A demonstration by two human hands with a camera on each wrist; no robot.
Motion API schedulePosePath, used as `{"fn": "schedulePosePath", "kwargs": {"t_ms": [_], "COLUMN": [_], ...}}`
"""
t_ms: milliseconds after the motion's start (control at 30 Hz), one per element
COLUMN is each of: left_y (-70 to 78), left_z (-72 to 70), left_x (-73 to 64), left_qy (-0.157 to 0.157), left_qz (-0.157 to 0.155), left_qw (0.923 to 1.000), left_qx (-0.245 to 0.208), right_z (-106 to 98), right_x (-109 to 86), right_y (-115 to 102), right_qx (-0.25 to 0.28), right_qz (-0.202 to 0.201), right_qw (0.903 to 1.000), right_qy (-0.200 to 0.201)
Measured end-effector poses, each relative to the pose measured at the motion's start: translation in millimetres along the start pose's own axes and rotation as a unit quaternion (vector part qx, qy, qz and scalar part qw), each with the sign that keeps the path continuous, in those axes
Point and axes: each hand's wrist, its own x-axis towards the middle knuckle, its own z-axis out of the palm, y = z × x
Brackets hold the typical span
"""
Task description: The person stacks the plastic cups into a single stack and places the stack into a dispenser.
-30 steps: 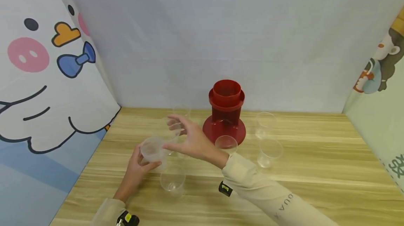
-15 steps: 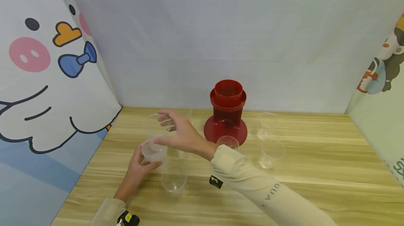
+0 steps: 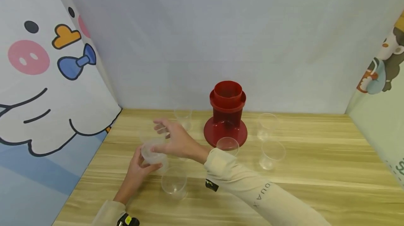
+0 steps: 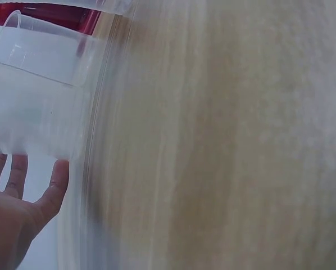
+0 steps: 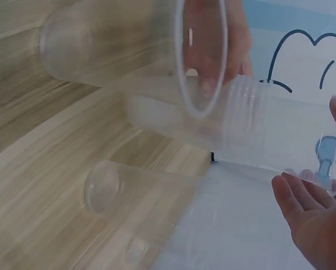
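Note:
At the left of the table, my left hand [image 3: 139,170] holds a stack of clear plastic cups [image 3: 154,157] by its side. The stack's overlapping rims [image 5: 244,107] show in the right wrist view. My right hand [image 3: 176,141] is at the stack's mouth, fingers and thumb curved around another clear plastic cup [image 5: 303,132]. That cup lines up with the stack, its lower end seemingly inside; its outline is faint in the head view. In the left wrist view, the left fingers [image 4: 54,188] touch the frosted-looking cup wall [image 4: 33,112].
One clear cup [image 3: 174,182] stands just right of the stack, close to the left hand. Others stand behind the right hand [image 3: 183,116], before the red stand [image 3: 228,113], and at the right [image 3: 272,154]. A cloth wall rises behind the table [image 3: 315,184].
My right hand has moved left with its cup, then slightly down onto the stack. My left hand and the stack have stayed nearly in place.

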Motion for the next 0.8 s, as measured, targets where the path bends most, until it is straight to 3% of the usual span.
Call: {"fn": "schedulePosePath", "kwargs": {"t_ms": [567, 800], "left_y": [-0.9, -1.0], "left_z": [-2.3, -2.9], "left_x": [3.9, 2.7], "left_qy": [-0.013, -0.002], "left_qz": [0.020, 0.010], "left_qw": [0.9996, 0.9999], "left_qx": [-0.014, -0.007], "right_z": [14.1, 13.6], "right_x": [-3.1, -6.4], "right_y": [13.6, 16.2], "right_qx": [-0.034, -0.032], "right_qz": [-0.004, 0.005], "right_qw": [0.9994, 0.9995], "right_qy": [-0.005, -0.004]}}
